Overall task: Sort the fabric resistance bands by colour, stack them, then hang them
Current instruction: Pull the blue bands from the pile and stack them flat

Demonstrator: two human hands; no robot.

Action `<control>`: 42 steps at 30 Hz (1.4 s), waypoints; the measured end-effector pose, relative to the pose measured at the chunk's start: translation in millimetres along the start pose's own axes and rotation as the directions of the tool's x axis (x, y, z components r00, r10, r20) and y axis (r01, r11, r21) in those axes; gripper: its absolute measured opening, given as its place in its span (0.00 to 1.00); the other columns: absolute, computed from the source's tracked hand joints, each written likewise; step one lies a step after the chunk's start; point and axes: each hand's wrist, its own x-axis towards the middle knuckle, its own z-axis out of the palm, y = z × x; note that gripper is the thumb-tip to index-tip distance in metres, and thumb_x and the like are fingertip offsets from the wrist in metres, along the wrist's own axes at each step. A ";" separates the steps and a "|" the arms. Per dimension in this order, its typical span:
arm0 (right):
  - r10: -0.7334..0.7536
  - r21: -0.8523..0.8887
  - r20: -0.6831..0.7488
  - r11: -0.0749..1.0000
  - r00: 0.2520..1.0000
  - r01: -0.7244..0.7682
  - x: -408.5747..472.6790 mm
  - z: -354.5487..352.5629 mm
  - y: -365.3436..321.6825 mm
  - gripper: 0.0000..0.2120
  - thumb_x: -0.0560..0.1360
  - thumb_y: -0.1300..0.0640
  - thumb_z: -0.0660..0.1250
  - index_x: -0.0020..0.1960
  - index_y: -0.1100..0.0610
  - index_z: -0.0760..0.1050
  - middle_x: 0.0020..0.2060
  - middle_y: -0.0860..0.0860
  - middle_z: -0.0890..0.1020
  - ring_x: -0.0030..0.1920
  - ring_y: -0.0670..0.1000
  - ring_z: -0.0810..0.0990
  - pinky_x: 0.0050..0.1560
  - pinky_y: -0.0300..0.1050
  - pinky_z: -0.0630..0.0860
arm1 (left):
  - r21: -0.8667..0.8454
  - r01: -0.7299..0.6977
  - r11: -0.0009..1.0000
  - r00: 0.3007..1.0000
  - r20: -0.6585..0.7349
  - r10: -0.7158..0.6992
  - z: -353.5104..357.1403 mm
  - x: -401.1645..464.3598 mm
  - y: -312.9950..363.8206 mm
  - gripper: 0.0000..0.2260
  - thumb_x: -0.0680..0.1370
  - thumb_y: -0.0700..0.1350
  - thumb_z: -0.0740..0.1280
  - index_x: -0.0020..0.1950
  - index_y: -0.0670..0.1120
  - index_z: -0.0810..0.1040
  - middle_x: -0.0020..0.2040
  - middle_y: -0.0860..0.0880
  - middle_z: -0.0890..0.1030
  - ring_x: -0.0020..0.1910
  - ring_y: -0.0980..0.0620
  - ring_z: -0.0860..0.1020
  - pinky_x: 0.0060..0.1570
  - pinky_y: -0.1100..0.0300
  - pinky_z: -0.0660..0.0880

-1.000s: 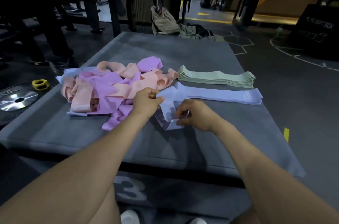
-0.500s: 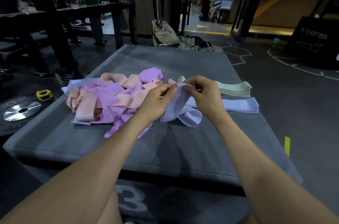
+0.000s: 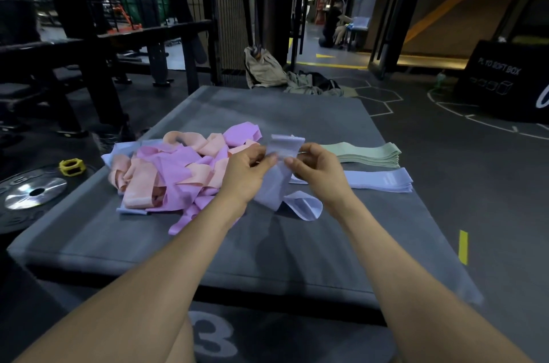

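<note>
A pale blue band (image 3: pixel 276 184) hangs between my hands above the grey mat (image 3: pixel 267 244); its lower loop touches the mat. My left hand (image 3: pixel 245 168) pinches its left edge and my right hand (image 3: pixel 318 168) pinches its right edge near the top. To the left lies a tangled heap of peach and purple bands (image 3: pixel 178 172), with a few pale blue ones under its left side. To the right sit a flat stack of green bands (image 3: pixel 368 153) and, nearer me, a flat stack of pale blue bands (image 3: pixel 383 180).
The mat tops a soft box marked 3 (image 3: pixel 212 336). On the floor at left lie a weight plate (image 3: pixel 32 193) and a yellow collar (image 3: pixel 71 166). Bags and clothes (image 3: pixel 285 77) sit beyond the mat. A black plyo box (image 3: pixel 502 80) stands at right.
Both hands have lifted the pale blue band off the mat and raised it. It now hangs spread between them, higher than half a second ago.
</note>
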 end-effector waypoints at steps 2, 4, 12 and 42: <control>0.004 0.025 -0.058 1.000 0.998 -0.003 3.8 -3.0 1.4 0.03 0.74 0.61 0.68 0.41 0.58 0.76 0.34 0.49 0.80 0.36 0.46 0.76 0.42 0.42 0.73 | 0.068 -0.020 0.997 0.999 0.039 0.018 -0.3 -0.5 -1.7 0.08 0.77 0.43 0.67 0.41 0.40 0.76 0.38 0.47 0.77 0.38 0.54 0.72 0.42 0.61 0.70; 0.006 0.030 -0.093 1.000 0.996 -0.003 7.4 -5.0 3.9 0.14 0.72 0.57 0.70 0.42 0.68 0.73 0.33 0.54 0.76 0.37 0.49 0.73 0.41 0.46 0.70 | 0.132 -0.038 0.991 0.996 0.082 0.027 1.8 -3.2 -0.6 0.10 0.78 0.41 0.65 0.36 0.45 0.74 0.34 0.50 0.75 0.33 0.58 0.70 0.35 0.69 0.68; -0.004 -0.020 -0.223 1.000 0.975 0.000 11.6 -4.7 6.8 0.16 0.73 0.62 0.69 0.41 0.75 0.69 0.32 0.57 0.70 0.35 0.52 0.70 0.37 0.47 0.72 | 0.244 -0.104 0.964 0.994 0.051 0.094 21.4 -5.5 8.4 0.12 0.81 0.40 0.59 0.37 0.45 0.69 0.31 0.45 0.69 0.30 0.52 0.68 0.36 0.57 0.64; 0.251 0.101 -0.699 0.962 0.669 -0.255 -18.7 -79.5 -25.8 0.12 0.72 0.68 0.62 0.33 0.57 0.65 0.26 0.53 0.67 0.28 0.52 0.66 0.30 0.40 0.65 | 0.741 -0.094 0.665 0.847 0.410 -0.337 -19.5 -14.2 24.1 0.15 0.75 0.47 0.68 0.33 0.44 0.67 0.31 0.50 0.65 0.31 0.54 0.61 0.31 0.61 0.58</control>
